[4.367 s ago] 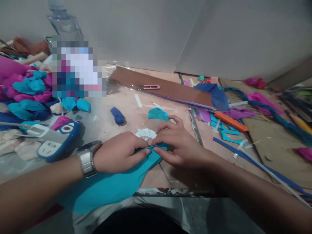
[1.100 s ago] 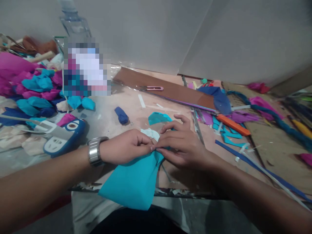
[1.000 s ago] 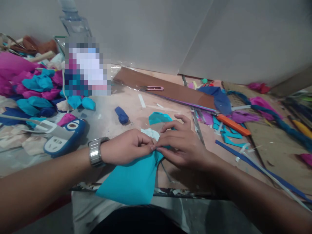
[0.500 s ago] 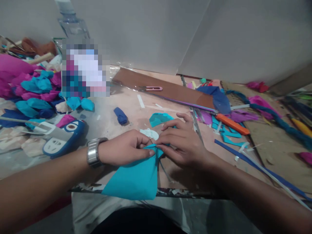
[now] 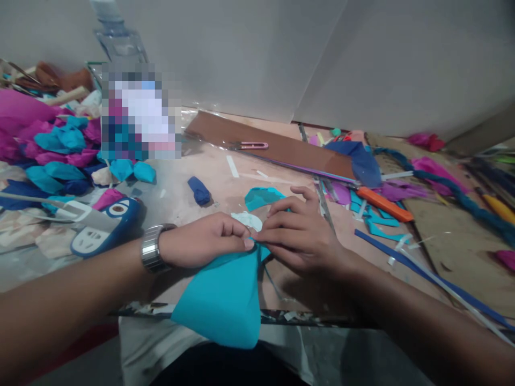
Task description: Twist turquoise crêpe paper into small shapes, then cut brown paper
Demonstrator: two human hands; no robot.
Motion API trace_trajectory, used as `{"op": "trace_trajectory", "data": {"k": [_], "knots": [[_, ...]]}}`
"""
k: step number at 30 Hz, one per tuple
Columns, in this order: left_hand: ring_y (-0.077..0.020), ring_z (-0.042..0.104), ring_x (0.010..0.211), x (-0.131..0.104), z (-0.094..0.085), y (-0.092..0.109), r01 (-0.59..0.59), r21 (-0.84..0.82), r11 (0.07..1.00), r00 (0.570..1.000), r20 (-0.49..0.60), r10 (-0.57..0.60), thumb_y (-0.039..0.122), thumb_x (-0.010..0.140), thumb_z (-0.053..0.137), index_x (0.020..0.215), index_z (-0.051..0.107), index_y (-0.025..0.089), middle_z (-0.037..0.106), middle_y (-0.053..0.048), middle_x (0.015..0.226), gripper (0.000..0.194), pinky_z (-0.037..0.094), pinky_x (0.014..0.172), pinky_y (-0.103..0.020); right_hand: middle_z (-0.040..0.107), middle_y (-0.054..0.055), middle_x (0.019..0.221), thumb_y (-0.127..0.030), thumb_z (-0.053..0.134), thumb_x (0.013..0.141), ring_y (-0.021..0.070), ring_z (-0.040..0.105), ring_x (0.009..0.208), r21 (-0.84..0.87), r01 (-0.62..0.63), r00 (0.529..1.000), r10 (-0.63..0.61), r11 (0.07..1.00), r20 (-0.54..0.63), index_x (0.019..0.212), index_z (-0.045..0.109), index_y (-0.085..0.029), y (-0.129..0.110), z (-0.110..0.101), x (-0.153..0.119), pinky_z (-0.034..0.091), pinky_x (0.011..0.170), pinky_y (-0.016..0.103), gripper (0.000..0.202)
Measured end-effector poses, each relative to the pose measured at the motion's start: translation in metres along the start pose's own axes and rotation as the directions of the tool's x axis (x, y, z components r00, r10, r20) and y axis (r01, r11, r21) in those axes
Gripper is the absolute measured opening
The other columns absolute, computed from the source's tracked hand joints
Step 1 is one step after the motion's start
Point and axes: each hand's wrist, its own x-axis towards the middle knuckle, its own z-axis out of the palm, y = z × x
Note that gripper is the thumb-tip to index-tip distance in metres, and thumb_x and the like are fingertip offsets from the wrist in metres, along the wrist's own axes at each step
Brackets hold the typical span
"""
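Note:
A turquoise sheet [image 5: 227, 300], like crepe paper, hangs from my fingers over the table's front edge. My left hand [image 5: 209, 239], with a metal watch [image 5: 152, 248] at the wrist, pinches its gathered top between thumb and curled fingers. From the other side my right hand [image 5: 301, 233] grips the same gather with thumb and forefinger, its outer fingers raised. Both sets of fingertips meet there and hide the pinched part. Just beyond them lie a loose turquoise piece [image 5: 261, 198] and a crumpled white scrap [image 5: 247, 220].
Left stand a blue power strip [image 5: 129, 220] and a heap of crumpled coloured paper [image 5: 60, 136]. A rolled dark blue piece [image 5: 199, 191] lies mid-table. Behind are a brown sheet [image 5: 281, 153] with pink thread snips [image 5: 253, 145] on it. An orange cutter [image 5: 384, 205] lies right among scraps.
The turquoise sheet's lower end has swung down and toward me, past the table edge. My left thumb has drawn slightly closer to the gather; both hands stay almost in place.

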Motion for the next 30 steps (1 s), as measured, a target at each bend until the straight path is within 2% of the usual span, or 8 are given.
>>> {"op": "trace_trajectory", "data": {"k": [4, 8, 15, 18, 22, 26, 30], "knots": [[-0.0098, 0.026, 0.063, 0.001, 0.002, 0.000, -0.042, 0.040, 0.998, 0.997, -0.055, 0.044, 0.049, 0.101, 0.055, 0.070, 0.050, 0.015, 0.031, 0.005, 0.067, 0.046, 0.025, 0.056, -0.023, 0.081, -0.005, 0.093, -0.021, 0.070, 0.094, 0.0220, 0.067, 0.103, -0.002, -0.012, 1.000, 0.012, 1.000, -0.008, 0.102, 0.075, -0.030, -0.001, 0.000, 0.001, 0.024, 0.114, 0.053, 0.012], [-0.0101, 0.031, 0.064, 0.001, 0.005, 0.001, -0.077, 0.103, 0.992, 0.990, -0.108, 0.088, 0.039, 0.100, 0.055, 0.071, 0.055, 0.015, 0.038, 0.005, 0.067, 0.038, 0.029, 0.058, -0.023, 0.081, -0.004, 0.091, -0.026, 0.071, 0.096, 0.0224, 0.068, 0.102, -0.007, -0.058, 0.998, 0.057, 0.998, -0.005, 0.099, 0.074, -0.028, -0.003, 0.001, 0.003, 0.022, 0.115, 0.052, 0.005], [-0.0094, 0.037, 0.063, -0.002, 0.012, 0.003, -0.106, 0.354, 0.929, 0.964, -0.192, 0.183, 0.030, 0.097, 0.053, 0.069, 0.056, 0.015, 0.041, 0.005, 0.064, 0.032, 0.029, 0.058, -0.023, 0.080, -0.002, 0.093, -0.026, 0.066, 0.098, 0.0252, 0.064, 0.110, -0.002, -0.126, 0.992, 0.127, 0.992, 0.016, 0.095, 0.072, -0.026, -0.007, 0.003, 0.003, 0.020, 0.116, 0.054, 0.006], [-0.0089, 0.038, 0.058, -0.005, 0.014, 0.005, -0.107, 0.526, 0.844, 0.946, -0.207, 0.249, 0.028, 0.098, 0.053, 0.068, 0.057, 0.015, 0.044, 0.005, 0.060, 0.032, 0.028, 0.056, -0.024, 0.078, 0.001, 0.097, -0.026, 0.064, 0.098, 0.0279, 0.060, 0.118, 0.013, -0.165, 0.984, 0.164, 0.986, 0.068, 0.096, 0.070, -0.024, -0.009, 0.002, 0.003, 0.021, 0.116, 0.057, 0.008], [-0.0105, 0.048, 0.056, -0.007, 0.016, 0.007, -0.134, 0.738, 0.661, 0.920, -0.156, 0.360, 0.028, 0.099, 0.053, 0.073, 0.064, 0.016, 0.056, 0.002, 0.060, 0.030, 0.028, 0.057, -0.026, 0.076, 0.003, 0.107, -0.027, 0.065, 0.097, 0.0303, 0.055, 0.125, 0.060, -0.195, 0.975, 0.187, 0.979, 0.116, 0.097, 0.073, -0.024, -0.010, 0.001, 0.004, 0.024, 0.116, 0.058, 0.008], [-0.0143, 0.056, 0.060, -0.008, 0.018, 0.007, -0.141, 0.845, 0.515, 0.915, -0.087, 0.394, 0.029, 0.100, 0.049, 0.076, 0.066, 0.017, 0.063, -0.002, 0.065, 0.032, 0.032, 0.059, -0.027, 0.075, 0.004, 0.108, -0.028, 0.067, 0.096, 0.0307, 0.054, 0.127, 0.135, -0.235, 0.966, 0.216, 0.963, 0.143, 0.094, 0.074, -0.025, -0.010, 0.002, 0.003, 0.030, 0.115, 0.057, 0.008], [-0.0151, 0.058, 0.060, -0.007, 0.019, 0.005, -0.139, 0.900, 0.414, 0.917, -0.040, 0.397, 0.029, 0.101, 0.045, 0.075, 0.064, 0.017, 0.066, -0.003, 0.066, 0.034, 0.032, 0.059, -0.029, 0.074, 0.004, 0.112, -0.026, 0.070, 0.095, 0.0315, 0.051, 0.131, 0.186, -0.282, 0.948, 0.244, 0.941, 0.205, 0.095, 0.073, -0.024, -0.010, 0.001, 0.004, 0.031, 0.116, 0.058, 0.004]]}}
